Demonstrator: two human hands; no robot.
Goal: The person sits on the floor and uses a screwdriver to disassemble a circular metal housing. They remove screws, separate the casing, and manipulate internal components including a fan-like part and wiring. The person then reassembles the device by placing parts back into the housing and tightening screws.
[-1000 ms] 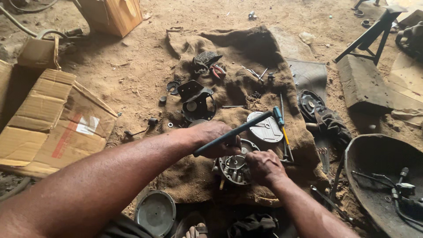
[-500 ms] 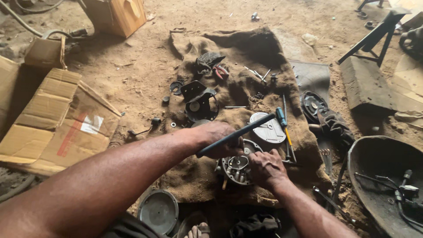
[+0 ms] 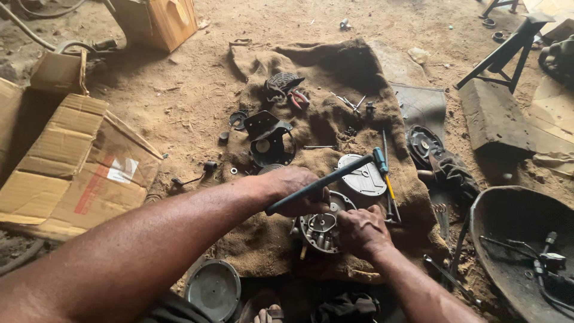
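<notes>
Dirt floor, dusty and tan, with a brown burlap sack (image 3: 335, 78) spread flat as our work surface. We note the round metal assembly (image 3: 320, 230) at the near edge of the sack, face up, small parts visible inside its rim.

Left hand (image 3: 296, 190): fingers wrapped tight around a long dark rod (image 3: 320, 184), which slants up and away over the assembly toward a flat grey disc (image 3: 362, 175). Right hand (image 3: 360, 232): resting against the assembly's right side, fingers curled at its rim; we cannot tell whether they pinch anything.

Outward from the assembly:
- the grey disc lies just beyond it on the sack;
- 1 screwdriver with a blue and yellow handle (image 3: 384, 170) lies beside the disc's right edge;
- a black bracket with a ring (image 3: 269, 139) sits farther back on the sack;
- red-handled pliers (image 3: 297, 98) lie beyond the bracket;
- a round grey lid (image 3: 214, 290) lies off the sack, near and to the left;
- flattened cardboard (image 3: 72, 173) lies well left;
- a dark metal basin (image 3: 520, 251) holding wires sits well right.
</notes>
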